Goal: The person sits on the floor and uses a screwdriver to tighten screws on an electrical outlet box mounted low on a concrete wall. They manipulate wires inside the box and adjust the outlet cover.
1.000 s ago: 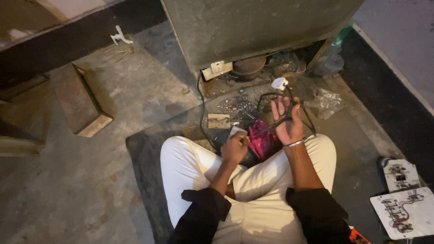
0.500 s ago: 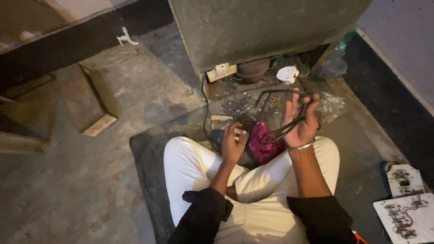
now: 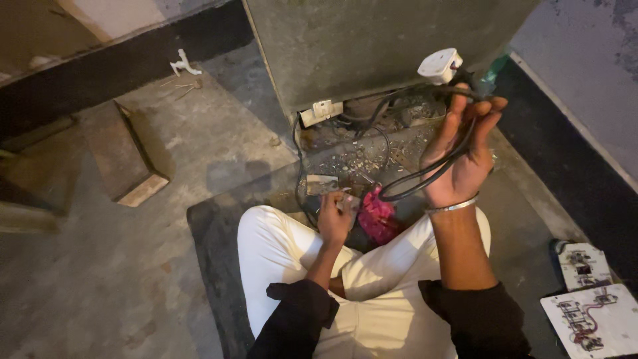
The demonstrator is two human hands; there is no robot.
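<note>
I sit cross-legged on the floor in white trousers before the open base of a grey metal cabinet [image 3: 372,46]. My right hand [image 3: 462,159] is raised and holds a looped black cable [image 3: 425,174] whose white plug [image 3: 439,65] sticks up above the fingers. My left hand [image 3: 334,219] is low between my knees, fingers closed on a small pale part I cannot make out. A crumpled pink cloth [image 3: 377,216] lies just right of that hand. Black wires run from the cabinet's base down toward my lap.
A white connector block [image 3: 320,112] sits at the cabinet's lower edge among debris. A wooden block [image 3: 123,156] lies on the concrete floor at left. Two white circuit boards [image 3: 591,312] rest at lower right beside a dark wall skirting.
My right hand has risen and moved right with the cable, lifting the white plug up in front of the cabinet. My left hand stays low by the pink cloth.
</note>
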